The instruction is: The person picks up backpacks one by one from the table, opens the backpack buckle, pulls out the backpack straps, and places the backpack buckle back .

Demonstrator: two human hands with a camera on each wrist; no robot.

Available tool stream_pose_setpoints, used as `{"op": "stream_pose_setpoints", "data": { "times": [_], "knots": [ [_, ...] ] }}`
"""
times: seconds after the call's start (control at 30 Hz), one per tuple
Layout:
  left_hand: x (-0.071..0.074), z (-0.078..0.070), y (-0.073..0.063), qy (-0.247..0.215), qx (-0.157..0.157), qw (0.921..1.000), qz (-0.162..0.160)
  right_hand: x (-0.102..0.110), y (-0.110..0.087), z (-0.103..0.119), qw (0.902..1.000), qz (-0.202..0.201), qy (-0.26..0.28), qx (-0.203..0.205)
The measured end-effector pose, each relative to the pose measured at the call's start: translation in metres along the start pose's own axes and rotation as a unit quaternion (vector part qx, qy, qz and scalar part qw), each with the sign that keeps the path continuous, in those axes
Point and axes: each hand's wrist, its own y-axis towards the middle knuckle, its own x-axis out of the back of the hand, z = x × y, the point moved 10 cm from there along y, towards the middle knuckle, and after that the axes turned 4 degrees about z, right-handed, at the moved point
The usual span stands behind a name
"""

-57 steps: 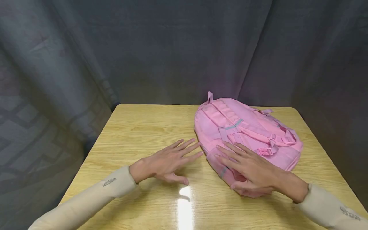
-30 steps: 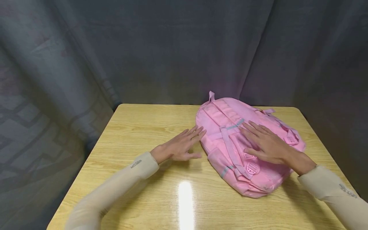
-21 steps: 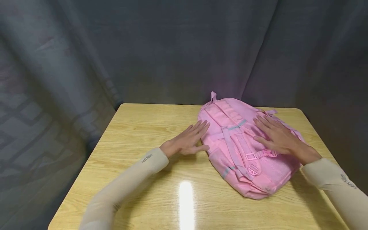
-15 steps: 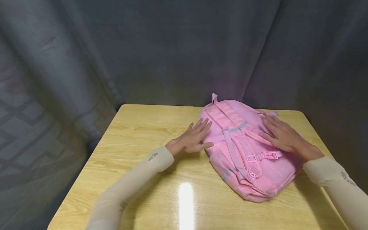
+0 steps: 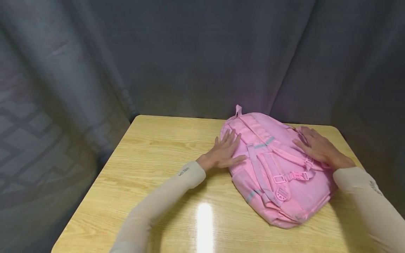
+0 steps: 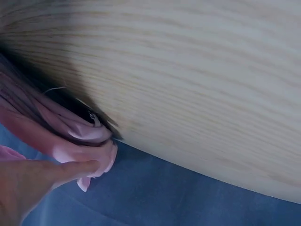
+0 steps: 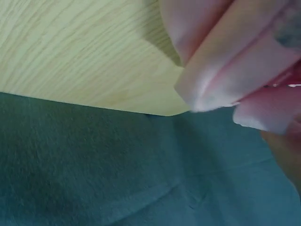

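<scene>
A pink backpack (image 5: pixel 262 175) lies flat on the table, its shoulder straps, buckle (image 5: pixel 300 175) and top loop (image 5: pixel 238 110) facing up. My left hand (image 5: pixel 224 153), fingers spread and straight, is over the backpack's upper left edge. Over its right side is my right hand (image 5: pixel 319 146), also with extended fingers, covering part of a strap. Whether either palm presses on the fabric cannot be told. The left wrist view shows part of the left hand (image 6: pixel 28 186) beside the pink fabric (image 6: pixel 66 146). In the right wrist view, pink fabric (image 7: pixel 225 66) fills the upper right.
The wooden table (image 5: pixel 164 140) extends left of the backpack and in front of it, with a bright light reflection near the front. Dark grey curtains (image 5: pixel 190 59) hang behind the table and at both sides.
Both hands have moved away from me, and rightward, over the backpack; the right hand has gone from its lower part to its right edge. The backpack sits slightly lower and farther right in view.
</scene>
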Motion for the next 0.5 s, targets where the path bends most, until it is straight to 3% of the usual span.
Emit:
{"op": "stream_pose_setpoints", "data": {
  "times": [0.23, 0.37, 0.5],
  "knots": [
    [-0.004, -0.005, 0.009, 0.001, 0.02, 0.9998, -0.004, -0.012, -0.002, -0.015, 0.9959, 0.051, 0.054, -0.052],
    [-0.007, -0.004, 0.014, 0.015, 0.036, 0.9992, -0.002, -0.017, 0.004, -0.014, 0.9927, 0.07, 0.077, -0.061],
    [-0.014, -0.003, 0.016, 0.035, 0.05, 0.9981, 0.005, -0.021, 0.012, -0.013, 0.9934, 0.075, 0.063, -0.059]
  ]
}}
